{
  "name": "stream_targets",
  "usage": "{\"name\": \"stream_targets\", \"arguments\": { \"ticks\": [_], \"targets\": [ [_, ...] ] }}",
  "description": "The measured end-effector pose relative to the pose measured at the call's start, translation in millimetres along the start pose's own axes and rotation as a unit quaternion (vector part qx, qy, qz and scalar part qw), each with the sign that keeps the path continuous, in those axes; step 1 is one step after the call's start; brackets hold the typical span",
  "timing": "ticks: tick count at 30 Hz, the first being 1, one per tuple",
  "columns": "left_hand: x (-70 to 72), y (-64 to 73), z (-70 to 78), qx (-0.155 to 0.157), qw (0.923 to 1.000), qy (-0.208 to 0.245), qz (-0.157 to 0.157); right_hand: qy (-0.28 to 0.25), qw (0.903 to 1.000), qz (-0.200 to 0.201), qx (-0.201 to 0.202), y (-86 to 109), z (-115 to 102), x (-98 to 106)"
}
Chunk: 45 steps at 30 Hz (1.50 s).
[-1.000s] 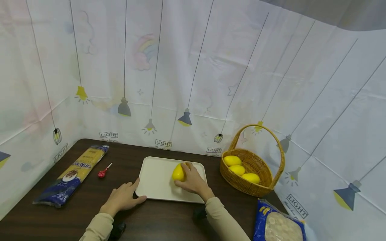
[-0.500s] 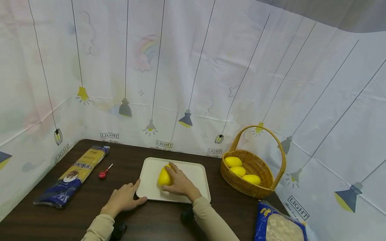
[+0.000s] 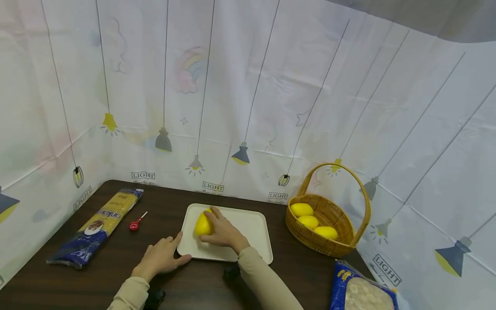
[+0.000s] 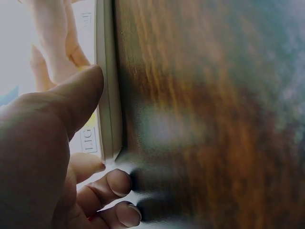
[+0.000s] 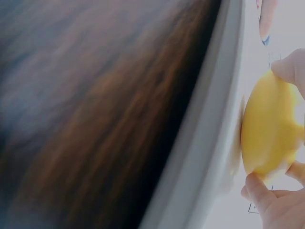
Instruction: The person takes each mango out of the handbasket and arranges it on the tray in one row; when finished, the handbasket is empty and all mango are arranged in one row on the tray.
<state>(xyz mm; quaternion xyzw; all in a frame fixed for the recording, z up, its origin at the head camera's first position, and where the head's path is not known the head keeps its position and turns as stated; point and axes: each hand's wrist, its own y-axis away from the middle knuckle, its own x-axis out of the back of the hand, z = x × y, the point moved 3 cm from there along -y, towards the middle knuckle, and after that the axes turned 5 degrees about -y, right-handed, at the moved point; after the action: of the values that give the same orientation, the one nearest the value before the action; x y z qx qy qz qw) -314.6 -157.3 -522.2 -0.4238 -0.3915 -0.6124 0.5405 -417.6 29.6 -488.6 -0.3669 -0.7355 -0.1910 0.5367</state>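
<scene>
On the left part of the tray (image 3: pixel 252 232), or just above it (contact can't be told), is a yellow lemon (image 3: pixel 203 223), right hand (image 3: pixel 222 230) clamped on it, thumb on the near side, fingers on the far side. The hand hides the lemon's right side in the head view. Left hand (image 3: pixel 160 256) at the tray's near left corner, thumb and fingers apart, thumb along the front rim, not wrapped round anything. Tray lies flat on the dark table (image 3: pixel 186 284).

Left of the tray: red lollipop (image 3: pixel 134 224), stick pointing away, then a pasta pack (image 3: pixel 100 224) lying slantwise just beyond it. Right of the tray, near it: wicker basket (image 3: pixel 310 239), handle arching over; three more lemons (image 3: pixel 308 222) inside, along its left and near side. Blue bag (image 3: pixel 362 288) in front of the basket, partly out of frame. Lamp-print curtain (image 3: pixel 232 86) behind.
</scene>
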Motion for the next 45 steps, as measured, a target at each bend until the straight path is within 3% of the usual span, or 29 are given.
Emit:
{"name": "stream_targets", "arguments": {
  "ticks": [7, 27, 36, 45],
  "targets": [
    [0.8, 0.1, -2.7, 0.004, 1.0000, 0.001, -0.001, 0.002, 0.9994, -0.030, 0.016, -15.4, -12.3, -4.7],
    [-1.1, -1.2, 1.6, 0.003, 1.0000, 0.000, 0.004, 0.018, 0.9969, -0.039, 0.067, -26.6, -20.6, -8.7],
    [-0.9, -1.0, 0.0, 0.004, 1.0000, 0.005, 0.000, 0.023, 0.9968, -0.050, 0.059, -28.9, -21.6, -10.9],
    [-0.7, 0.3, 0.4, 0.001, 1.0000, 0.002, 0.007, 0.018, 0.9976, -0.046, 0.049, -18.1, -19.2, -1.0]
  ]
}}
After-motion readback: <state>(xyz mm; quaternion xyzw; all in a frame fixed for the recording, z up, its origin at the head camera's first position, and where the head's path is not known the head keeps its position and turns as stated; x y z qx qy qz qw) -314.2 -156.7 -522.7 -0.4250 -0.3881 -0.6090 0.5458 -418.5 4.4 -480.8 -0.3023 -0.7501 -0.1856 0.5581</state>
